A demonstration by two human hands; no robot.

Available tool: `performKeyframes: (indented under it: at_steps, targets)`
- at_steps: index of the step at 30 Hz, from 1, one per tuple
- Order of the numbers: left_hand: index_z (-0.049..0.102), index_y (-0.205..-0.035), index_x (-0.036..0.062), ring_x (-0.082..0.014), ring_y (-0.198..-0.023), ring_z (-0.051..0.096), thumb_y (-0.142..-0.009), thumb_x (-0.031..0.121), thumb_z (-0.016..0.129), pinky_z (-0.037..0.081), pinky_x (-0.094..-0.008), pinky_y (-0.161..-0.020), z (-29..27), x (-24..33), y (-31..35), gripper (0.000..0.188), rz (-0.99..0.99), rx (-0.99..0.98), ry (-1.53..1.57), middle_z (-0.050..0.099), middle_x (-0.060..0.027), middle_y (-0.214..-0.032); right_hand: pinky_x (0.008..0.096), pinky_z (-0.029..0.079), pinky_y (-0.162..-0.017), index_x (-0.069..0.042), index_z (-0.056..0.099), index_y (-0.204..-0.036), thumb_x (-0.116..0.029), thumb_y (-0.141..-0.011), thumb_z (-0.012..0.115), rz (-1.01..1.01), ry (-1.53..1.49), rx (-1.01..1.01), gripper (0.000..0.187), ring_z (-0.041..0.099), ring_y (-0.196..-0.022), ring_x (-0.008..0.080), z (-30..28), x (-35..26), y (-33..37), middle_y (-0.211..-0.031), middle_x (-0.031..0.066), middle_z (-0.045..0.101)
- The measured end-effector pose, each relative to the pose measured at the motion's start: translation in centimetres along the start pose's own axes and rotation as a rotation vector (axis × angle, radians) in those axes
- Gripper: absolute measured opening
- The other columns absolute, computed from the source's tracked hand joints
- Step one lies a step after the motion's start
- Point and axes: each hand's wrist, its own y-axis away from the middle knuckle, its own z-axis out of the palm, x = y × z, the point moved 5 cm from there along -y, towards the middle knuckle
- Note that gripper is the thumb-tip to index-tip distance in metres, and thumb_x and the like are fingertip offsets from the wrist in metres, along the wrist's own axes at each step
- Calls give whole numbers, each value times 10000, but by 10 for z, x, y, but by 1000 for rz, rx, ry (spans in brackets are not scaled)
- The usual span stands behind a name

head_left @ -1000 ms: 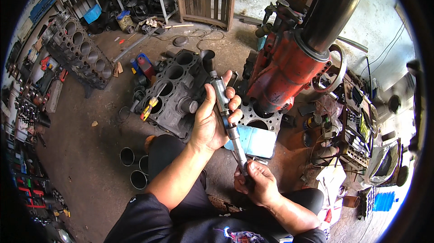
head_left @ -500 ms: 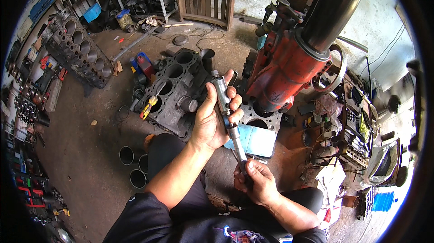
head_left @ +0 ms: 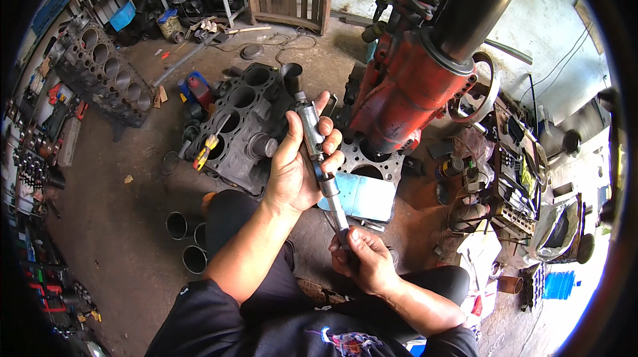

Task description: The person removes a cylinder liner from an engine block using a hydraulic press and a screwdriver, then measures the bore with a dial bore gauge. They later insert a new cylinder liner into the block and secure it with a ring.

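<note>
A long, stepped silver rod-shaped metal tool (head_left: 328, 187) slants across the middle of the head view, its upper end to the left. My left hand (head_left: 287, 181) is wrapped round the upper part, thumb and index finger raised along it. At its lower end my right hand (head_left: 370, 262) grips a dark section between thumb and fingers. Its exact kind I cannot make out. Just beyond the hands lies a light blue flat sheet (head_left: 364, 196) on a block with round holes (head_left: 392, 165). To the left stands a grey engine block (head_left: 234, 132), with a yellow-handled screwdriver (head_left: 207, 152) on it.
A large red machine (head_left: 402, 94) with a thick dark column rises at the far right. Several metal sleeves (head_left: 195, 259) stand on the floor at left. Another engine block (head_left: 106, 68) is at the back left. Cluttered shelving (head_left: 512, 184) lines the right side.
The whole view has shifted slightly, so everything appears a little further left and up. Both hands keep the same grip on the silver tool.
</note>
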Motion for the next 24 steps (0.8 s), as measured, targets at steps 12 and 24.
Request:
performKeyframes:
  at_steps: [12,24]
  targets:
    - [376,-1481,87,-118,-804,478,-1015,534,433,445,-234,-573,-1,0,0,648,-20,-48,-12,510,-6,-961,257,359,-545,26,607,-1019,-400,-1049,480,2,44,-7,446,456,-604,144,-1,5,0,-738,49,492]
    - [367,-1486,81,-114,-800,463,-1022,532,420,439,-227,-567,0,0,0,649,-19,-58,-19,495,-13,-975,230,334,-540,-30,631,-1018,-378,-1073,454,-20,54,-25,394,429,-609,83,1,4,-1,-711,-24,467]
